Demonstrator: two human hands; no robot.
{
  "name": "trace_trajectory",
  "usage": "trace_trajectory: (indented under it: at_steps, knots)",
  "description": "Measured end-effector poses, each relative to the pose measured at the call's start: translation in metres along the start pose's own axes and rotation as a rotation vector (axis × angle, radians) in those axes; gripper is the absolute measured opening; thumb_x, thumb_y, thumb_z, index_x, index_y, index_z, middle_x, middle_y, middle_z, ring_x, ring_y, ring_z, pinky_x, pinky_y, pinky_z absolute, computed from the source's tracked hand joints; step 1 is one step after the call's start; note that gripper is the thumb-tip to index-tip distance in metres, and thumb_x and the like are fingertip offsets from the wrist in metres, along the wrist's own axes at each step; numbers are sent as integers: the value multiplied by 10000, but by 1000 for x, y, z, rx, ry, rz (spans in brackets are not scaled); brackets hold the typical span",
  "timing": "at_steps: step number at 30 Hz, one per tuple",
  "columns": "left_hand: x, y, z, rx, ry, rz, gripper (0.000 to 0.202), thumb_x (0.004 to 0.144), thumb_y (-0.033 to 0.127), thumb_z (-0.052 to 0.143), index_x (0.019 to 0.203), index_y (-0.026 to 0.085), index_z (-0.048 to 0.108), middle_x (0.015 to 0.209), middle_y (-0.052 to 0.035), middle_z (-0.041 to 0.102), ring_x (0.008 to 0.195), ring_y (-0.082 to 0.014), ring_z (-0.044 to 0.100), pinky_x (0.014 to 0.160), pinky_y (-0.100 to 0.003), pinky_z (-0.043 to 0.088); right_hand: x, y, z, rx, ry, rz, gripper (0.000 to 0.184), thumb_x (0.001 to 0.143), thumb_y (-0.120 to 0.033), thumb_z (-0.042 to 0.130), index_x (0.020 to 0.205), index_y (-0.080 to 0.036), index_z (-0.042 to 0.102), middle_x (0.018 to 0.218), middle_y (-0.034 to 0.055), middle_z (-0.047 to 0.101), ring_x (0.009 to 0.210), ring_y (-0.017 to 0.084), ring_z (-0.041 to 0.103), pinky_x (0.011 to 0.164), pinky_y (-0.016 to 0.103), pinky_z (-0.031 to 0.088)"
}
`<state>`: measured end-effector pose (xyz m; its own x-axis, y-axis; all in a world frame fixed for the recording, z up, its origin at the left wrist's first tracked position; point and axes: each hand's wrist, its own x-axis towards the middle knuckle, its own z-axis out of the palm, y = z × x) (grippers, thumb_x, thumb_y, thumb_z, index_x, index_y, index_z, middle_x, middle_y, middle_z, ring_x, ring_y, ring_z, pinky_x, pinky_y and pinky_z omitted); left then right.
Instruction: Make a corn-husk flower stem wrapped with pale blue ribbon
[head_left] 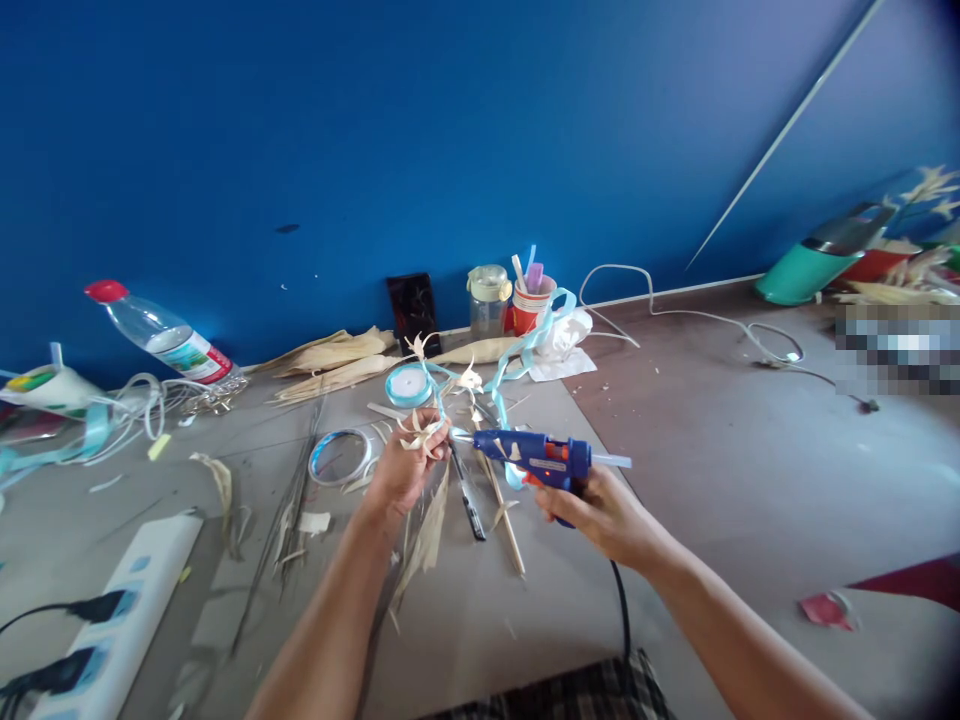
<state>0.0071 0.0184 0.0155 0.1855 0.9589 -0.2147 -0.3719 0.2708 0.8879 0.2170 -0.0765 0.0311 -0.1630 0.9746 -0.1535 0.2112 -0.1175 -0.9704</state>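
Observation:
My right hand (589,505) grips a blue hot glue gun (532,455) by its handle, with a clear glue stick (613,461) poking out of the back. Its nozzle points left and meets or nearly meets what my left hand holds. In my left hand (409,470), the fingers are closed on a pale corn-husk flower (421,437). Light blue ribbon (499,385) trails close by from the flower stems. Just beyond lies a roll of blue ribbon (409,384). Below the nozzle are a pen (469,500) and a thin wooden stick (506,520).
A power strip (135,600) with black plugs sits at lower left, near thin wires (281,520) and a tape roll (340,457). Along the blue wall stand a tilted bottle (169,340), a dark phone (413,312), a jar (488,300) and a paper cup (532,305). The gun's black cord (622,610) hangs toward my lap.

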Motion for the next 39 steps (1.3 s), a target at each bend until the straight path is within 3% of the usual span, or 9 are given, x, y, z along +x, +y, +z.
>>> trace_trajectory:
  at_steps: [3, 11, 22, 39]
  knots:
    - [1, 0, 0, 5, 6, 7, 177, 587, 172, 755, 700, 194, 621, 589, 26, 493, 456, -65, 369, 528, -252, 367, 1, 1, 7, -52, 18, -2, 215, 788, -381, 554, 802, -167, 575, 661, 1, 550, 583, 119, 493, 556, 243, 406]
    - [-1, 4, 1, 27, -22, 44, 220, 549, 234, 773, 676, 188, 599, 618, 38, 522, 454, -49, 371, 505, -232, 366, 4, 3, 12, -61, 54, 30, 270, 808, -385, 524, 973, -180, 584, 643, -25, 461, 546, 103, 401, 520, 237, 391]
    - [-2, 4, 2, 25, -39, 60, 171, 574, 219, 762, 667, 202, 620, 635, 15, 514, 469, -66, 372, 515, -244, 352, 6, -7, 14, -82, 33, 9, 226, 807, -366, 516, 897, -173, 588, 621, -27, 456, 533, 95, 396, 526, 229, 389]
    - [-2, 3, 1, 44, -40, 101, 159, 599, 172, 747, 687, 183, 616, 655, 13, 540, 483, -65, 389, 543, -265, 352, 4, -5, 14, -182, 47, -37, 191, 815, -341, 511, 883, -182, 593, 657, -11, 524, 549, 105, 449, 548, 230, 405]
